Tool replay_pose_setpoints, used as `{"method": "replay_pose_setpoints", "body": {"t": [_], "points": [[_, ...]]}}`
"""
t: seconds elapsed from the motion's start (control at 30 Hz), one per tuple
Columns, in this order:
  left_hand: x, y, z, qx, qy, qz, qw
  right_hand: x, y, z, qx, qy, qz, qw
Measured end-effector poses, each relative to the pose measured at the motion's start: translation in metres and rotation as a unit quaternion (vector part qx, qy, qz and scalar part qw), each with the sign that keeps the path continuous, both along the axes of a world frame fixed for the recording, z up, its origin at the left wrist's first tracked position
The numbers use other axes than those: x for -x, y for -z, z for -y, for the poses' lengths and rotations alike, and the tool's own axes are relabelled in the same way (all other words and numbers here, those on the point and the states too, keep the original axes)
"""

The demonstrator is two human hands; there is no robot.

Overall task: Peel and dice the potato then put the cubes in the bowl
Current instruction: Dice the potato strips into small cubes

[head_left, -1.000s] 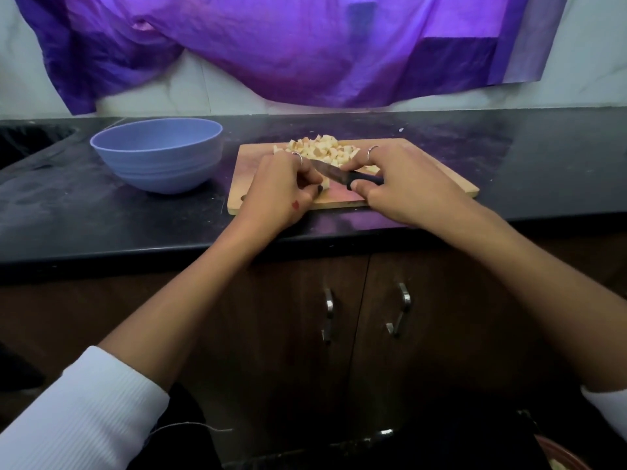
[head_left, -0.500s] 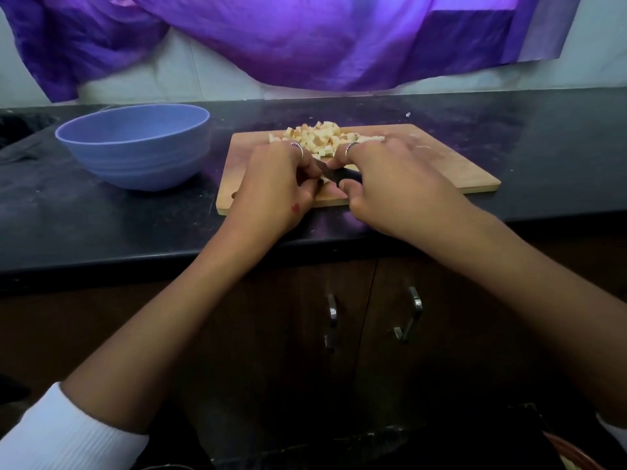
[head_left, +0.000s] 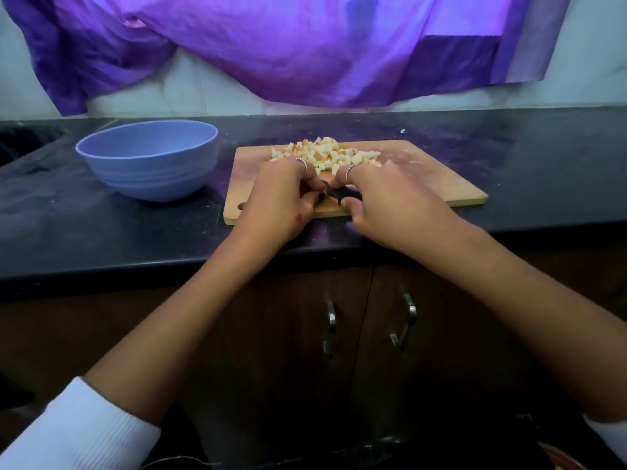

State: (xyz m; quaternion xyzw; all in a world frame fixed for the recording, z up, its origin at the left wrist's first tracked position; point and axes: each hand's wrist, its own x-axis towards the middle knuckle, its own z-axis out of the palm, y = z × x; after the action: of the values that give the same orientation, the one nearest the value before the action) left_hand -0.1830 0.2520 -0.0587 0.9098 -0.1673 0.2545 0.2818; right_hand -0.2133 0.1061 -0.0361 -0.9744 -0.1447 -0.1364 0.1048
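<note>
Nearest, at the bottom of the frame, are two white ribbed sleeves (head_left: 73, 432), one at each lower corner, with bare forearms reaching up from them toward the middle. Between the arms stand two dark brown cabinet doors, each with one curved metal handle (head_left: 330, 322).

Above those runs a black, glossy stone counter (head_left: 101, 239), dusted with pale specks. On it lies one rectangular wooden cutting board (head_left: 441, 188), smooth, with rounded corners and a small hole at its near left corner; its long side runs left to right across the frame.

Both hands meet over the near middle of the board. The left hand (head_left: 280, 201) has its fingers curled down and inward, a ring on one finger; what it pinches is hidden under the fingers. The right hand (head_left: 390, 205), also wearing one ring, is wrapped round the dark handle of a knife (head_left: 347, 195), which points leftward toward the other hand; the blade is almost wholly covered.

Just behind the knuckles, at the board's far edge, sits one heap of small pale yellow potato cubes (head_left: 330, 154), too many to count, the heap stretched left to right.

Left of the board, apart from it, stands one round matte blue bowl (head_left: 149, 161).

Farthest, a purple crinkled cloth (head_left: 288, 49) hangs across a pale wall.
</note>
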Motion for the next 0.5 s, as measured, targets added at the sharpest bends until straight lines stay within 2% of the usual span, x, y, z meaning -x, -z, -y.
{"method": "replay_pose_setpoints", "body": {"t": [0.13, 0.27, 0.5], "points": [[-0.001, -0.003, 0.0, 0.038, 0.024, -0.028, 0.999, -0.002, -0.001, 0.014, 0.024, 0.014, 0.004, 1.0], [-0.001, -0.004, 0.0, 0.049, 0.034, -0.033, 0.998, -0.006, -0.002, 0.023, -0.006, 0.023, -0.003, 1.0], [-0.001, -0.001, 0.003, 0.018, 0.018, -0.018, 1.0, -0.002, -0.004, 0.026, -0.053, 0.03, 0.032, 0.998]]}}
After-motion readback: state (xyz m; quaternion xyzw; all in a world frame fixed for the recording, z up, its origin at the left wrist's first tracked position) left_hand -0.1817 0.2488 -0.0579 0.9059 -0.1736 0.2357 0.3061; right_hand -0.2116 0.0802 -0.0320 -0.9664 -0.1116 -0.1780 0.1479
